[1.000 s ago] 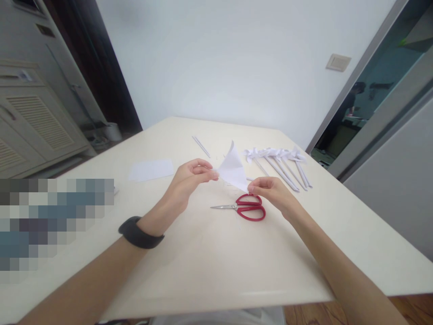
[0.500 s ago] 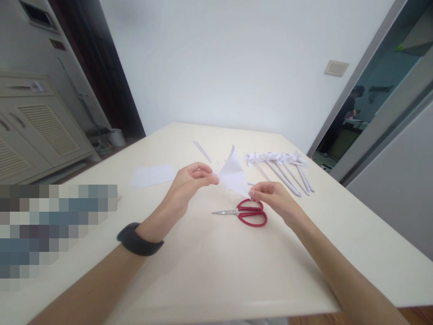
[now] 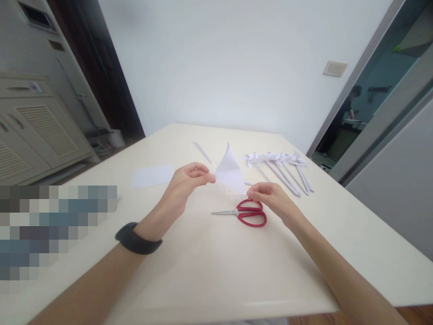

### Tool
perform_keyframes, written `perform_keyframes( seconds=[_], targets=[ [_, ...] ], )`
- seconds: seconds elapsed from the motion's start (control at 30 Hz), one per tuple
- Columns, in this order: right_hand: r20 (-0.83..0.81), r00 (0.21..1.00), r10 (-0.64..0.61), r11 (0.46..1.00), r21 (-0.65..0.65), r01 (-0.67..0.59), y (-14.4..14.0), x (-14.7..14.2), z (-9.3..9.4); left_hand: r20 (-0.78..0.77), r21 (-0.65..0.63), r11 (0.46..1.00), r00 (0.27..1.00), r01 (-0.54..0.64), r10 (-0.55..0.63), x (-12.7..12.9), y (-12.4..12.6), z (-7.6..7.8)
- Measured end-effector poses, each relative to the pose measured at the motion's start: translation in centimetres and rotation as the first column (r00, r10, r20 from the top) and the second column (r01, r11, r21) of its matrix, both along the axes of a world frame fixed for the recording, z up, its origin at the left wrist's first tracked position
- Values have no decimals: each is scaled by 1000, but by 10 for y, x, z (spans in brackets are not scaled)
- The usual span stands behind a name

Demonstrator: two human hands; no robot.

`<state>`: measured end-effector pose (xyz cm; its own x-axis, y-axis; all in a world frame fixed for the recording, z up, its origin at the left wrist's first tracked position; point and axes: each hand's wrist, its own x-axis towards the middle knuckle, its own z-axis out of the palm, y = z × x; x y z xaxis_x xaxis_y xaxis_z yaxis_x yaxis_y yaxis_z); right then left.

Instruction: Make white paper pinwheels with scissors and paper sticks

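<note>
Left hand [image 3: 184, 185]: pinched the left corner of the paper [image 3: 230, 170] between thumb and fingertips, above the table [image 3: 203, 266].
Right hand [image 3: 270, 198]: pinched the paper's lower right corner, just above the scissors [image 3: 245, 213].
Paper: white, folded to a triangle, held off the table between both hands, just behind the scissors, top corner curled up.
Scissors: red-handled, flat on the table, blades closed and pointing left, handles under the right hand.
Pinwheels [image 3: 280, 164]: white, on sticks, laid in a row behind and right of the scissors.
Sheet [image 3: 152, 175]: white, flat, well left of the scissors.
Stick [image 3: 202, 151]: thin, white, behind the scissors.
Band [image 3: 137, 239]: black, on the left wrist.
</note>
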<state>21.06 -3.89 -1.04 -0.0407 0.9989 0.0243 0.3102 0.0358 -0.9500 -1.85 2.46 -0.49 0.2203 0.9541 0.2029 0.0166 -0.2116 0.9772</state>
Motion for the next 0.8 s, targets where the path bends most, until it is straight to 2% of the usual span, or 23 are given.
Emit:
perform_keyframes(
  seconds=[0.6,0.8],
  targets=[
    [-10,1000,11,1000,7,-11,3,2,-6,-11,0,1000,1000,-6,6,2,-2,3],
    [59,998,13,1000,-27,-11,6,10,-1,-18,-18,1000,1000,17,-17,3,-4,1]
  ],
)
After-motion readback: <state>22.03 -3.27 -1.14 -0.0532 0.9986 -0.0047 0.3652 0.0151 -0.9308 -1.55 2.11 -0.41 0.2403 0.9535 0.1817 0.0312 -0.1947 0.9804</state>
